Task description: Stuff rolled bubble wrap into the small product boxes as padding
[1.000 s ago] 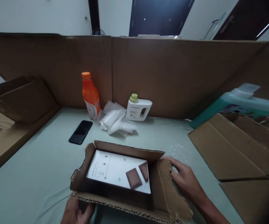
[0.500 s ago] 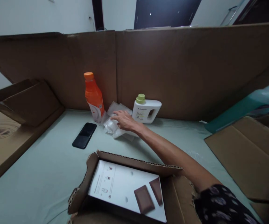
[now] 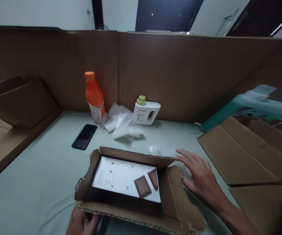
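Observation:
An open cardboard box point(image 3: 121, 209) with torn edges sits before me, and a white printed carton point(image 3: 126, 178) lies inside it. At the box's near left corner, my left hand point(image 3: 83, 223) is closed on the cardboard edge, its fingertips hidden under it. My right hand point(image 3: 201, 174) is open, fingers spread, at the box's far right corner. Beneath and beside that hand lies clear plastic film point(image 3: 162, 150); whether the fingers touch it I cannot tell. Crumpled bubble wrap point(image 3: 123, 122) rests farther back, apart from both hands.
An orange bottle point(image 3: 94, 99) and a white jug with a green cap point(image 3: 147, 112) stand by the cardboard wall point(image 3: 180, 75). A black phone point(image 3: 84, 137) lies at left. On the right are a bottle of green liquid point(image 3: 231, 107) and cardboard flaps point(image 3: 243, 150); another box point(image 3: 25, 104) is at far left.
My right hand has left the bubble wrap and come back to the right side of the box. My left hand has come into view at the box's near left corner.

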Demonstrator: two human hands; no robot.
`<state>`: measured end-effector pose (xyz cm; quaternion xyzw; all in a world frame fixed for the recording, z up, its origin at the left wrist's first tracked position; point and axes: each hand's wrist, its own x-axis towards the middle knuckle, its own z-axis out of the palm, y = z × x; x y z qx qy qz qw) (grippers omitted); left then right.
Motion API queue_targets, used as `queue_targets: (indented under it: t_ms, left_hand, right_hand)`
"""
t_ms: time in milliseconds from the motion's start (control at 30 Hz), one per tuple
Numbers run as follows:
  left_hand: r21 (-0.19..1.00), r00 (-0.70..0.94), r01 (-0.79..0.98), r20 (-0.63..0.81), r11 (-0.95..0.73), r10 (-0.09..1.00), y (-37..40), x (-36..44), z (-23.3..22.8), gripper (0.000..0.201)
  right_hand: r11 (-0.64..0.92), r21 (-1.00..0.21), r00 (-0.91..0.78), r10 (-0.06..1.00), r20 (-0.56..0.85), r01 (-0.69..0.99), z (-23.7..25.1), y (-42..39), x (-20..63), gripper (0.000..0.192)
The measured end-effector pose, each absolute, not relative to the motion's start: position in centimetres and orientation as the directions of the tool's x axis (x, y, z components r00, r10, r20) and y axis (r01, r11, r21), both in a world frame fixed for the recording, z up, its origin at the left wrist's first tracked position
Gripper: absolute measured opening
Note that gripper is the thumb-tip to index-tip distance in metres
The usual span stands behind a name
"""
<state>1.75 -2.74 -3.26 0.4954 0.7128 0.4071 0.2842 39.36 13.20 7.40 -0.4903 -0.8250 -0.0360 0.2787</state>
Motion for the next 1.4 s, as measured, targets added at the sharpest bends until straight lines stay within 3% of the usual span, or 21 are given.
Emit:
queue_targets:
  t_ms: [100,267,400,533,667,767,867,967,1067,1167,1233,1300,1400]
  left_hand:
    - [0.823,-0.369,0.536,0.025,0.190,0.929,-2.6,0.5,-3.3,0.048]
    - [0.793,-0.174,0.596,-0.026,0.126,0.984,-1.3,-1.2,-2.7,0.049]
    - [0.820,-0.154,0.566,0.002,0.086,0.988,2.6,-0.6,-1.4,0.049]
    - [0.862,-0.157,0.506,0.042,0.044,0.987,9.5,0.9,0.7,0.056]
    - [0.908,-0.096,0.419,0.069,-0.023,0.993,13.8,1.5,1.3,0.071]
    - [0.902,-0.133,0.430,0.036,0.025,0.990,12.4,1.7,0.9,0.088]
    - [0.887,-0.198,0.453,0.002,0.090,0.980,8.5,1.8,0.2,0.091]
    - [0.893,-0.179,0.446,0.018,0.064,0.984,5.3,1.7,-0.2,0.084]
    - [0.899,-0.188,0.437,0.051,0.037,0.981,4.9,1.3,0.0,0.082]
    - [0.901,-0.209,0.433,0.093,0.006,0.973,7.4,0.5,0.9,0.088]
    - [0.913,-0.208,0.408,0.102,-0.008,0.973,9.8,0.3,1.6,0.094]
    - [0.931,-0.174,0.364,0.091,-0.022,0.981,12.0,0.6,2.2,0.096]
    - [0.941,-0.130,0.334,0.103,-0.054,0.986,14.3,2.1,2.6,0.080]
  right_hand:
    - [0.427,-0.333,-0.279,0.869,0.409,0.841,5.4,6.2,40.9,0.034]
    - [0.309,-0.677,-0.291,0.946,0.145,0.668,3.9,1.1,35.4,0.069]
    - [0.242,-0.792,-0.167,0.970,0.178,0.561,3.1,4.0,31.1,0.057]
    - [0.286,-0.800,-0.140,0.958,0.250,0.527,3.4,8.9,31.0,0.048]
    - [0.384,-0.600,-0.136,0.899,0.416,0.701,5.0,12.3,34.8,0.042]
    - [0.239,-0.465,-0.080,0.939,0.335,0.853,6.0,14.6,38.8,0.049]
    - [0.143,-0.432,-0.054,0.976,0.212,0.890,6.0,16.5,41.3,0.047]
    - [0.175,-0.449,-0.075,0.970,0.232,0.876,6.1,15.9,41.4,0.023]
    - [0.237,-0.467,-0.081,0.941,0.329,0.852,7.4,11.9,39.9,0.019]
    - [0.407,-0.599,-0.286,0.913,0.290,0.690,8.9,7.4,38.0,0.014]
    - [0.429,-0.713,-0.409,0.887,0.216,0.555,9.1,6.0,36.6,0.012]
    - [0.381,-0.781,-0.381,0.903,0.198,0.496,8.3,6.4,34.9,0.010]
    - [0.340,-0.811,-0.207,0.940,0.272,0.476,6.4,9.4,33.1,0.013]
